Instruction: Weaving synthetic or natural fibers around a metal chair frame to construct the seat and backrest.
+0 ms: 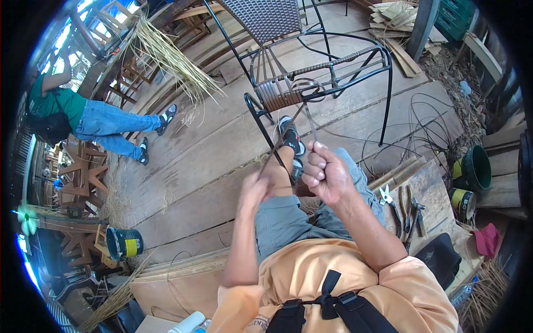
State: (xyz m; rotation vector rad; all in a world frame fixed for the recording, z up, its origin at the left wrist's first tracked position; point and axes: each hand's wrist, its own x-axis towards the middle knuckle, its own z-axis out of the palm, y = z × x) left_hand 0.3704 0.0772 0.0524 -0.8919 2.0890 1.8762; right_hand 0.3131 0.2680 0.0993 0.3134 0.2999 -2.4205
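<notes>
A black metal chair frame (387, 83) stands before me, with a woven brown backrest (261, 19). Brown weaving strip is wrapped in close turns (277, 94) round the seat's left front part. Loops of loose strip (308, 86) hang beside these turns. My right hand (328, 173) is a fist closed on a strip (312, 122) that runs up to the seat edge. My left hand (258, 187), blurred by motion, is curled where another length of the brown strip (286, 133) comes down from the seat. Its fingertips do not show clearly.
Beside my right leg, pliers (410, 205), snips (387, 197) and a hammer (417, 213) lie on a board. Coiled strip (425, 130) spreads on the floor at right. Buckets (472, 169) stand there and at left (123, 243). Someone in a green shirt (69, 105) stands far left.
</notes>
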